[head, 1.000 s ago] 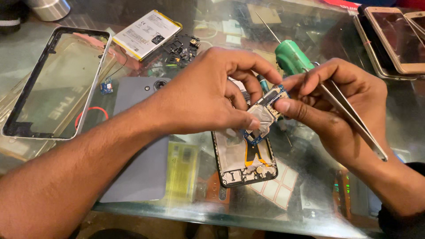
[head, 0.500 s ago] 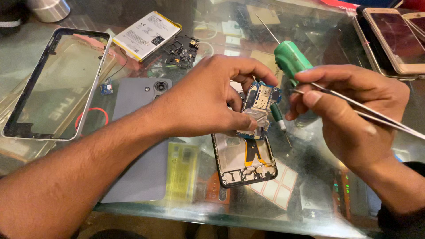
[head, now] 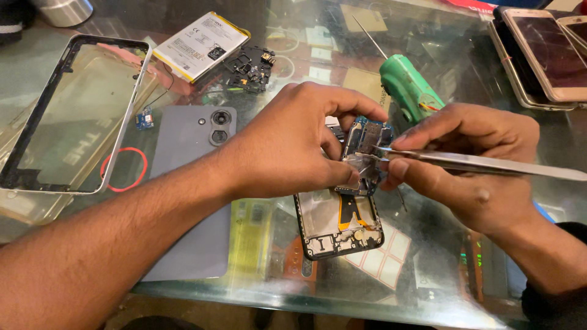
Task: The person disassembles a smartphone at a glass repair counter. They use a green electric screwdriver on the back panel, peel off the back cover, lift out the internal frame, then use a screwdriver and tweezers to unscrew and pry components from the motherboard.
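My left hand (head: 293,143) pinches a small phone circuit board (head: 365,143) with a metal shield, held just above an opened phone body (head: 338,223) that lies on the glass table. My right hand (head: 471,162) grips metal tweezers (head: 483,164) and also holds a green-handled screwdriver (head: 408,88) against the palm. The tweezer tips touch the board's shield next to my left thumb. The lower part of the screwdriver is hidden behind the hands.
A grey phone back cover (head: 189,195) lies left of the phone body. Farther left sits a phone frame (head: 67,116) and a red ring (head: 124,169). A battery (head: 199,44) and black parts (head: 247,66) lie at the back. Several phones (head: 544,52) are stacked top right.
The tweezers have swung from pointing down-right to lying almost level, their tips now on the board. The board has turned between my left fingers.
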A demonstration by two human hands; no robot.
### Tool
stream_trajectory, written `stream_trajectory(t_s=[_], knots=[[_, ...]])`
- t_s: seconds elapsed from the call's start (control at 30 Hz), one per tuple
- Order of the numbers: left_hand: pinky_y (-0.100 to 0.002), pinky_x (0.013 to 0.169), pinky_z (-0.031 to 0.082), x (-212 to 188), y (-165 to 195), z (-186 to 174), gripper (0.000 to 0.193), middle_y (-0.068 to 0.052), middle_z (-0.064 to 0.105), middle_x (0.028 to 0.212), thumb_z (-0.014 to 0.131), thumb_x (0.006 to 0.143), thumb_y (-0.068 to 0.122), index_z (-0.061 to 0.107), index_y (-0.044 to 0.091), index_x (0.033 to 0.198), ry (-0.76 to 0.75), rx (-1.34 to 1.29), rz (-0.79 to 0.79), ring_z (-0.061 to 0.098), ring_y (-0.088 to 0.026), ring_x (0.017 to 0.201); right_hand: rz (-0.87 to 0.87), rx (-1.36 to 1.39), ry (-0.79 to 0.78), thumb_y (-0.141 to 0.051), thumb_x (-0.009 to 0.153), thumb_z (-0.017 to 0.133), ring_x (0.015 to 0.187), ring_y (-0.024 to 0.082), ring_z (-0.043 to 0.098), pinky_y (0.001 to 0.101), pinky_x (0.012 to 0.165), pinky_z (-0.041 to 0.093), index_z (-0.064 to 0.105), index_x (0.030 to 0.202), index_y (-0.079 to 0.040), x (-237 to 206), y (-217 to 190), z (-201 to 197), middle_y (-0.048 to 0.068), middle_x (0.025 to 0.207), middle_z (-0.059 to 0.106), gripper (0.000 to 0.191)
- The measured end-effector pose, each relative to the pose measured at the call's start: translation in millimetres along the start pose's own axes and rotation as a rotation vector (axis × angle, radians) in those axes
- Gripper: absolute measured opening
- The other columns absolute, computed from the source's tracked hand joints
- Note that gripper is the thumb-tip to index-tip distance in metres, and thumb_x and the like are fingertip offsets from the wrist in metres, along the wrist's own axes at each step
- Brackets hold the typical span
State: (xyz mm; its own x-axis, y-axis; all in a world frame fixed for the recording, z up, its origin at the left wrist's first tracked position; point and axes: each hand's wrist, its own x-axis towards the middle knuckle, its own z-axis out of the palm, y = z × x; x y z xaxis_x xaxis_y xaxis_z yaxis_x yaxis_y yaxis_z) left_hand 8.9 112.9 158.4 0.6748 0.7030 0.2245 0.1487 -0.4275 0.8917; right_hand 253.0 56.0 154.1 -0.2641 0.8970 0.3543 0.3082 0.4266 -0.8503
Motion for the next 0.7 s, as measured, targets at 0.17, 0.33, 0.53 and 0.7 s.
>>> stream_trajectory(t_s=[0.17,0.33,0.53,0.7], knots=[[-0.020,0.054,0.056,0.4,0.5,0.2,0.057,-0.001,0.058,0.094,0.086,0.068,0.000,0.070,0.007,0.122,0.019,-0.004,-0.032,0.075,-0.005,0.068,0.027,-0.004,0.046,0.002,0.086,0.077,0.077,0.019,0.077,0.0281,0.066,0.065,0.067,0.103,0.005,0.0,1.0,2.1,0.014,0.092,0.074,0.020],[-0.019,0.053,0.056,0.1,1.9,-1.0,0.054,0.000,0.062,0.079,0.086,0.070,0.003,0.069,0.003,0.121,0.029,-0.044,-0.056,0.071,-0.004,0.063,0.060,-0.068,-0.005,0.004,0.084,0.079,0.083,0.019,0.076,0.0281,0.073,0.063,0.071,0.104,0.006,2.6,2.5,2.9,0.015,0.095,0.076,0.021],[-0.019,0.053,0.056,1.0,2.5,0.1,0.050,0.001,0.065,0.081,0.087,0.068,0.005,0.073,0.001,0.115,0.088,-0.032,-0.079,0.071,-0.002,0.064,0.037,-0.007,-0.018,0.005,0.085,0.077,0.091,0.018,0.078,0.0301,0.084,0.067,0.070,0.108,0.006,2.9,2.6,2.5,0.016,0.103,0.077,0.024],[-0.019,0.056,0.058,0.4,4.3,-0.3,0.054,0.003,0.069,0.086,0.088,0.064,0.003,0.074,0.000,0.116,0.047,-0.056,-0.061,0.072,-0.003,0.067,0.012,-0.015,-0.008,0.005,0.086,0.078,0.096,0.017,0.077,0.0301,0.089,0.065,0.067,0.107,0.007,2.3,4.1,2.3,0.017,0.104,0.077,0.023]])
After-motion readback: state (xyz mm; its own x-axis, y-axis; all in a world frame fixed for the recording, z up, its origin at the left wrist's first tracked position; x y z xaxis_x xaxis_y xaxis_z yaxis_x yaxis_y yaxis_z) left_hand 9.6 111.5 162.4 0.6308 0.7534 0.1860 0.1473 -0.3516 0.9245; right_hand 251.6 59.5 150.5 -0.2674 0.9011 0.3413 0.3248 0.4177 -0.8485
